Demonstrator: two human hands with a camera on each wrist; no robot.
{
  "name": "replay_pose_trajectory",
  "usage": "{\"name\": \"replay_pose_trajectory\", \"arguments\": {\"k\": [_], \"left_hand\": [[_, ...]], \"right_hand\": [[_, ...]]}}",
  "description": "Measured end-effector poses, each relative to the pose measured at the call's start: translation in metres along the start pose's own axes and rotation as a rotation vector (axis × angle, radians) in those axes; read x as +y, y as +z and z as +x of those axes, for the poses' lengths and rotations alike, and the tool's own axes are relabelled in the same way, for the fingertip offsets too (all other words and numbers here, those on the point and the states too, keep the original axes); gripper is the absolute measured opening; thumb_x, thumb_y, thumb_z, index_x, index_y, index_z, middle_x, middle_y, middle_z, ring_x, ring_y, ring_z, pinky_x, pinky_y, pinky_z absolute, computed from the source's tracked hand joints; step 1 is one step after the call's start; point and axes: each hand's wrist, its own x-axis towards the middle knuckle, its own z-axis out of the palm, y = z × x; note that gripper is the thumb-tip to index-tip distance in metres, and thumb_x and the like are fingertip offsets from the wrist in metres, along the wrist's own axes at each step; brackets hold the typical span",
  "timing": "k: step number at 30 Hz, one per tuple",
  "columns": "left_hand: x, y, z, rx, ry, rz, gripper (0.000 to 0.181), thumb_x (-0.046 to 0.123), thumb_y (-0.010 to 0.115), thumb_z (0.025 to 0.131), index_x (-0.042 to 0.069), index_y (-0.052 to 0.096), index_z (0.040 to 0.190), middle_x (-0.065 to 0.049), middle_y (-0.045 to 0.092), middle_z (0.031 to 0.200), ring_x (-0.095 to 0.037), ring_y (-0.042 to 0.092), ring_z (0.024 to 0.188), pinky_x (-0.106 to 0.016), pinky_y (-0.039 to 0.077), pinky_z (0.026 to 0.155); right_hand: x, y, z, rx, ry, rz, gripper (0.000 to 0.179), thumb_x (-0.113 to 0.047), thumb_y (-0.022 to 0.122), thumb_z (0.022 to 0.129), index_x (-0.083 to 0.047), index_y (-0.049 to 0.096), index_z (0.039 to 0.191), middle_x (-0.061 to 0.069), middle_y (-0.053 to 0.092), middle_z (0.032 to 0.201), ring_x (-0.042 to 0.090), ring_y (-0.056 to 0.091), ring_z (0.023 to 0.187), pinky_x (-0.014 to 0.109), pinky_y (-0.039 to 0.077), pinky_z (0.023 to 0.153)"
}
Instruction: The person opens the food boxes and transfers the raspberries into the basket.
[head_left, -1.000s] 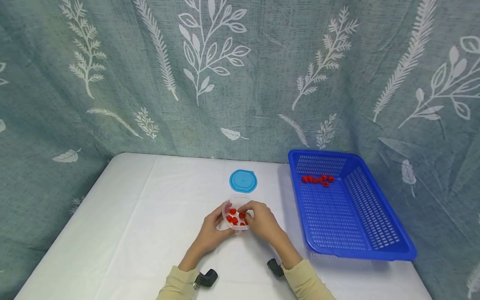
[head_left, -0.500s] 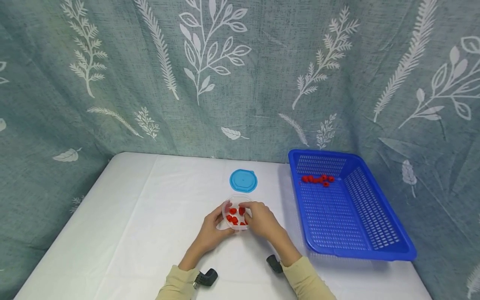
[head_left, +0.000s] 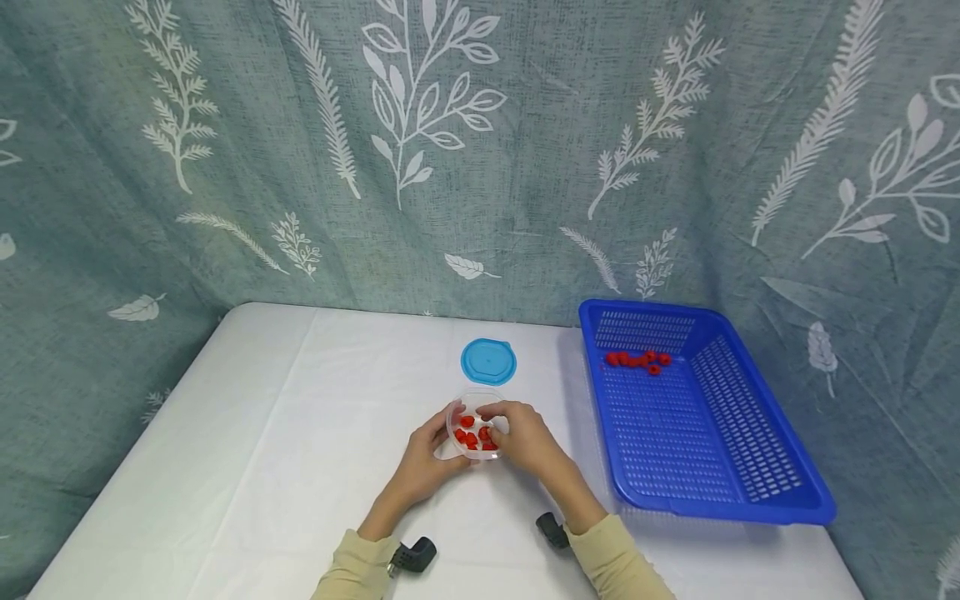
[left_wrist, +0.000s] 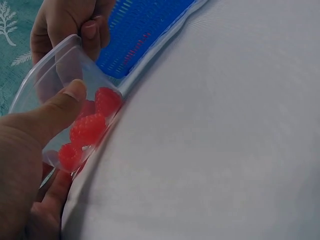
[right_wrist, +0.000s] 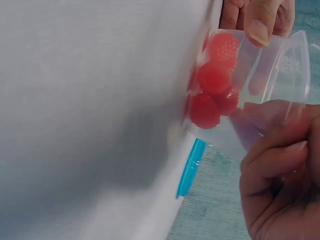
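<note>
A clear plastic cup [head_left: 454, 446] with several red raspberries [left_wrist: 88, 129] at its bottom stands mid-table. My left hand [head_left: 420, 468] holds the cup's left side, its thumb [left_wrist: 75, 92] against the wall and the other fingers round the far side. My right hand [head_left: 522, 437] reaches over the rim, thumb and index finger down inside the cup. Their tips are right at one raspberry [head_left: 485, 434]; I cannot tell whether they pinch it. In the right wrist view, the other fingers of that hand [right_wrist: 280, 165] are curled outside the cup.
A blue round lid [head_left: 488, 362] lies on the white table [head_left: 337, 400] just behind the cup. To the right stands a blue perforated basket [head_left: 675, 442] with several more raspberries [head_left: 637, 360] in its far left corner. A green patterned curtain [head_left: 420, 242] hangs behind.
Half a second ago a raspberry was raised slightly between the right thumb and index finger; now it sits lower in the cup. The left hand and cup stay in place.
</note>
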Motion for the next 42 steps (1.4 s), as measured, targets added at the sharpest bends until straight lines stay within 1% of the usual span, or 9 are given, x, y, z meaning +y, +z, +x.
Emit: {"name": "replay_pose_trajectory", "arguments": {"k": [3,5,8,11,15,24,33,39,42], "left_hand": [[0.012,0.000,-0.002,0.008,0.007,-0.008,0.084,-0.012,0.080,0.076,-0.003,0.043,0.151,-0.022,0.051,0.151,-0.038,0.047,0.141,-0.046,0.041,0.114],[0.021,-0.001,-0.004,0.006,0.014,-0.017,0.083,-0.013,0.079,0.075,-0.006,0.043,0.150,-0.024,0.051,0.150,-0.040,0.047,0.140,-0.047,0.041,0.114],[0.033,-0.003,-0.006,-0.007,0.014,-0.032,0.082,-0.013,0.079,0.075,-0.007,0.043,0.149,-0.025,0.051,0.148,-0.041,0.048,0.139,-0.047,0.042,0.114],[0.036,-0.005,-0.006,-0.014,0.015,-0.033,0.081,-0.013,0.079,0.076,-0.008,0.044,0.149,-0.026,0.052,0.148,-0.041,0.048,0.139,-0.048,0.042,0.114],[0.034,-0.004,-0.007,-0.007,0.019,-0.026,0.080,-0.013,0.078,0.076,-0.007,0.044,0.149,-0.026,0.052,0.148,-0.041,0.050,0.138,-0.048,0.043,0.113],[0.033,-0.004,-0.007,-0.008,0.034,-0.018,0.080,-0.013,0.078,0.077,-0.009,0.042,0.149,-0.028,0.051,0.148,-0.043,0.049,0.138,-0.049,0.041,0.113],[0.033,-0.003,-0.008,-0.008,0.025,-0.015,0.081,-0.012,0.079,0.077,-0.009,0.043,0.149,-0.028,0.052,0.147,-0.042,0.048,0.139,-0.048,0.042,0.113],[0.033,-0.002,-0.007,-0.005,0.035,-0.013,0.080,-0.012,0.079,0.077,-0.010,0.043,0.148,-0.029,0.052,0.146,-0.044,0.048,0.138,-0.049,0.042,0.113],[0.033,-0.002,-0.006,-0.003,0.040,-0.018,0.080,-0.013,0.078,0.076,-0.010,0.043,0.148,-0.030,0.052,0.145,-0.044,0.049,0.138,-0.049,0.042,0.113]], "right_hand": [[-0.004,-0.002,0.001,-0.055,0.038,-0.093,0.029,-0.006,0.072,0.091,-0.007,0.075,0.120,0.012,0.073,0.120,0.025,0.063,0.091,0.043,0.058,0.081],[-0.006,-0.004,0.002,-0.097,0.057,-0.134,0.027,-0.007,0.072,0.091,-0.009,0.077,0.117,0.012,0.074,0.117,0.021,0.057,0.080,0.037,0.053,0.071],[-0.007,-0.005,0.005,-0.139,0.058,-0.163,0.022,-0.007,0.074,0.090,-0.010,0.079,0.110,0.008,0.076,0.111,0.017,0.058,0.078,0.033,0.052,0.067],[-0.007,-0.004,0.008,-0.154,0.064,-0.152,0.018,-0.006,0.076,0.088,-0.011,0.080,0.105,0.004,0.077,0.105,0.016,0.062,0.081,0.034,0.054,0.069],[-0.006,-0.002,0.009,-0.153,0.077,-0.136,0.015,-0.007,0.079,0.086,-0.012,0.080,0.101,0.001,0.076,0.100,0.016,0.064,0.084,0.036,0.056,0.072],[-0.005,-0.002,0.006,-0.107,0.071,-0.058,0.010,-0.007,0.079,0.086,-0.011,0.078,0.095,0.002,0.077,0.098,0.020,0.069,0.093,0.044,0.059,0.083],[0.002,-0.001,0.001,-0.094,0.028,0.060,0.016,-0.004,0.075,0.088,-0.007,0.080,0.103,0.009,0.078,0.105,0.030,0.070,0.108,0.050,0.059,0.093],[0.003,-0.003,-0.003,-0.045,0.027,0.073,0.019,-0.006,0.076,0.089,-0.007,0.080,0.108,0.010,0.077,0.111,0.031,0.067,0.115,0.048,0.060,0.093],[0.002,-0.003,-0.006,-0.012,0.035,0.098,0.020,-0.006,0.077,0.088,-0.008,0.080,0.108,0.008,0.077,0.112,0.031,0.065,0.118,0.049,0.059,0.096]]}}
